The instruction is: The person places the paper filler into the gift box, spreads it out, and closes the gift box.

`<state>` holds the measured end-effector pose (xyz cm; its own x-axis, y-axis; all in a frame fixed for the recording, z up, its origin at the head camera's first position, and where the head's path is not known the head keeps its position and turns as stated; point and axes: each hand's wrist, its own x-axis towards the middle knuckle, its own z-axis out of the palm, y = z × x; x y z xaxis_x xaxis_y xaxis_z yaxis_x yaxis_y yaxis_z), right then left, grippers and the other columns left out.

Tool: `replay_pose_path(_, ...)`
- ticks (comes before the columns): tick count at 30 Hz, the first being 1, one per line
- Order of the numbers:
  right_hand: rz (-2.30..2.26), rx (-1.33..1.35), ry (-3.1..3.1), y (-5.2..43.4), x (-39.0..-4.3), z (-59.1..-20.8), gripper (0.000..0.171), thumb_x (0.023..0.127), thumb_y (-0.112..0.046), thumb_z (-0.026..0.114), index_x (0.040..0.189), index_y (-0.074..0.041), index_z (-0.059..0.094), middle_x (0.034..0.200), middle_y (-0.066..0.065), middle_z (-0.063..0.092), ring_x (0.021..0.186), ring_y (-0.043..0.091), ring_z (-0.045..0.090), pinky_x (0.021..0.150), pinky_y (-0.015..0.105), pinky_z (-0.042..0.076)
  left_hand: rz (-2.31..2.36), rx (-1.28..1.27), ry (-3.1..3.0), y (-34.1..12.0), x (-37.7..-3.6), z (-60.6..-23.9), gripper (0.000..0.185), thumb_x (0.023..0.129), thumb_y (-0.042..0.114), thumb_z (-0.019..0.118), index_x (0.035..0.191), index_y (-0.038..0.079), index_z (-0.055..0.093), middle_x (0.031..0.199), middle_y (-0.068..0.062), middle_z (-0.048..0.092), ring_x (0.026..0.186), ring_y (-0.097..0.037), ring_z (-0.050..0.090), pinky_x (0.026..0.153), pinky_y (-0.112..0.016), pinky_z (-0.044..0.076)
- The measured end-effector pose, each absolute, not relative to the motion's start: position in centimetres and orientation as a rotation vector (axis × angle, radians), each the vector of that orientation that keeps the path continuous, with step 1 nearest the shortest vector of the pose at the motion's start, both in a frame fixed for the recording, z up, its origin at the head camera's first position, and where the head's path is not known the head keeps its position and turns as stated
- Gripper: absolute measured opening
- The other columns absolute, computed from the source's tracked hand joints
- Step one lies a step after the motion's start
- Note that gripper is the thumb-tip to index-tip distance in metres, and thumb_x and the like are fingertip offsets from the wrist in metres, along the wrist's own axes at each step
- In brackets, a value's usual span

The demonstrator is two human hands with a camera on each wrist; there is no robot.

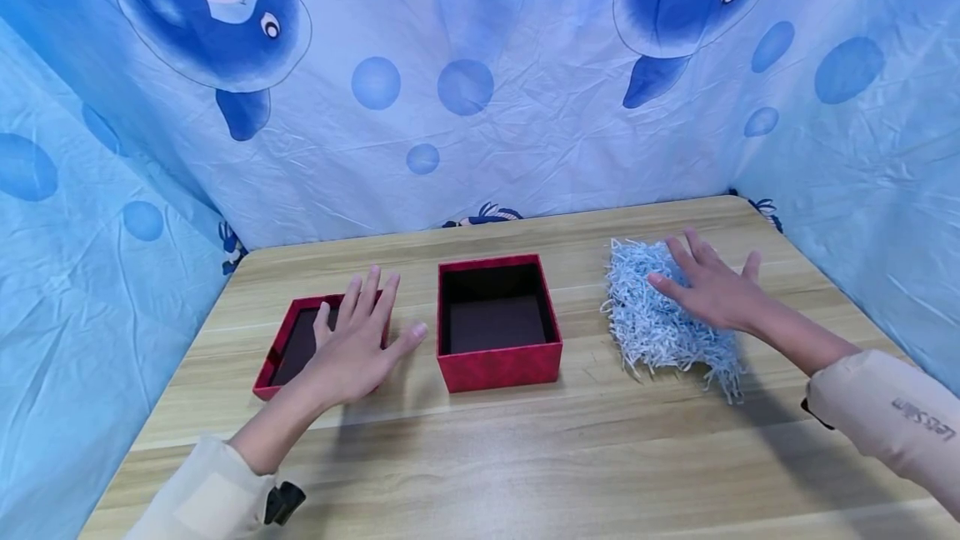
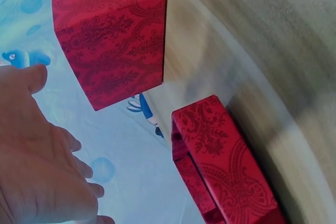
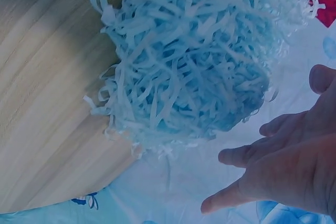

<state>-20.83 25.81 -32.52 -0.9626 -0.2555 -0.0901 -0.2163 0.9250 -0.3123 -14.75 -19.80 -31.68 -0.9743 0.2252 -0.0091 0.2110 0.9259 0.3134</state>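
Note:
Fingers spread, my left hand [image 1: 350, 354] hovers above the shallow red box lid [image 1: 273, 354], which lies with its hollow side up and is partly hidden by the hand. In the left wrist view, the patterned lid [image 2: 231, 166] and the taller box [image 2: 113, 40] both stand apart from that hand. The deep red box [image 1: 501, 367], dark and bare inside, sits at the middle of the table. Over a pile of pale blue shredded paper [image 1: 645, 323] is my right hand [image 1: 712, 286], its fingers splayed. The right wrist view shows a gap between those fingers and the shredded paper [image 3: 184, 72].
The wooden table [image 1: 525, 457] reaches back to a blue cloth backdrop [image 1: 540, 148] printed with dolphins and bubbles. Cloth also hangs along the left and right sides. Both forearms wear light sleeves, each with a dark strap near the wrist.

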Motion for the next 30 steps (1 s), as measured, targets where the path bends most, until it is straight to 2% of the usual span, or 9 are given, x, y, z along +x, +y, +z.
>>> replay_pose_path(6,-0.431,-0.359,2.954,26.7,-21.4,-32.6,0.080,0.100,-0.059,0.025,0.153,-0.007,-0.007,0.153,0.026,-0.019,0.131,0.060,0.016,0.089,0.077,-0.022,0.627,0.408,3.031,-19.4,-14.4,-32.1,0.086,0.092,0.067,0.042,0.156,0.023,0.005,0.161,-0.006,-0.009,0.145,-0.036,-0.011,0.104,-0.069,-0.011)
replay_pose_path(13,-0.452,-0.318,2.932,27.4,-21.9,-32.4,0.083,0.099,-0.060,0.024,0.152,-0.006,-0.010,0.151,0.028,-0.023,0.126,0.062,0.025,0.091,0.078,-0.018,0.789,0.466,3.051,-18.6,-14.0,-32.7,0.090,0.086,0.065,0.056,0.155,0.027,0.013,0.161,-0.004,-0.001,0.145,-0.035,-0.006,0.105,-0.067,-0.005)
replay_pose_path(24,-0.473,-0.279,2.915,28.1,-22.1,-32.3,0.085,0.099,-0.061,0.025,0.152,-0.005,-0.009,0.152,0.030,-0.018,0.128,0.063,0.019,0.091,0.079,-0.017,0.896,0.539,3.140,-17.9,-13.9,-33.1,0.089,0.079,0.059,0.069,0.151,0.024,0.030,0.160,-0.005,0.012,0.145,-0.032,0.006,0.104,-0.066,0.004)
replay_pose_path(30,-0.511,-0.260,2.879,28.1,-22.1,-32.3,0.087,0.098,-0.062,0.027,0.151,-0.005,-0.012,0.151,0.032,-0.018,0.128,0.065,0.012,0.090,0.083,-0.006,1.002,0.582,3.109,-17.6,-13.8,-33.5,0.085,0.079,0.056,0.072,0.149,0.026,0.035,0.159,-0.003,0.016,0.144,-0.032,0.010,0.104,-0.065,0.006)
